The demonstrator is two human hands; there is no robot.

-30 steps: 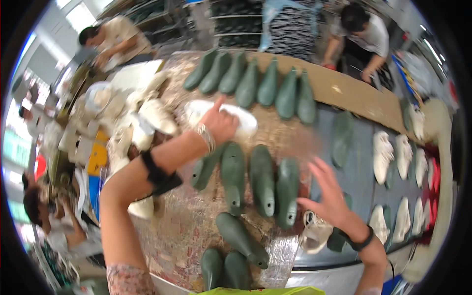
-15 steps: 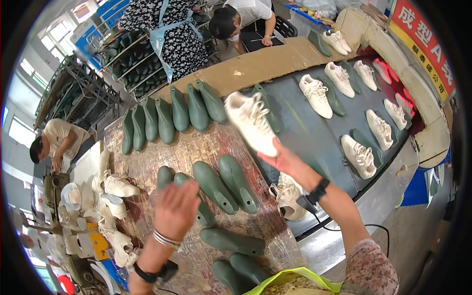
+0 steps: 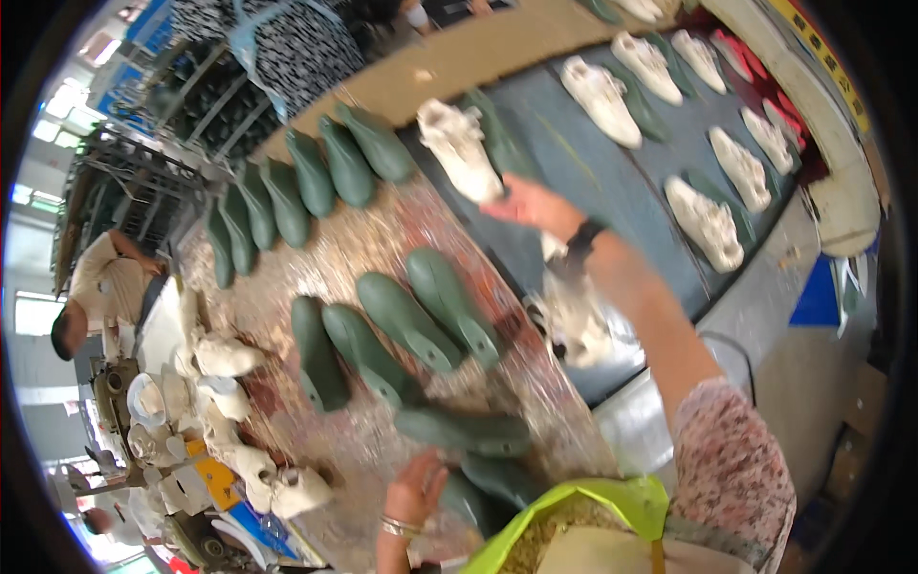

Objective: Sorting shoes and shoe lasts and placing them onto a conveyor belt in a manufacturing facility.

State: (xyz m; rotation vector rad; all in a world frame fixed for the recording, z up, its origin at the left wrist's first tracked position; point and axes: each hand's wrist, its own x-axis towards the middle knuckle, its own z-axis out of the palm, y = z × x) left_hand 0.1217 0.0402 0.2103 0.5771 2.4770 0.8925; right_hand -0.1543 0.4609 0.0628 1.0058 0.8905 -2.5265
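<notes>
Head view: R hand (image 3: 526,203) has its fingers closed on the toe of a white lace-up shoe (image 3: 457,148), which is at the grey surface's (image 3: 598,215) L edge, beside a green last (image 3: 502,139) (can't tell if it's fully resting). L hand (image 3: 413,493) is low, nr the closest lasts (image 3: 499,478), fingers part-curled; can't tell if it holds anything. Another white shoe (image 3: 579,330) sits below the R forearm. Wooden tabletop (image 3: 359,502) has 4 lasts (image 3: 368,354) mid, w/ a row of 7 (image 3: 287,201) beyond.
</notes>
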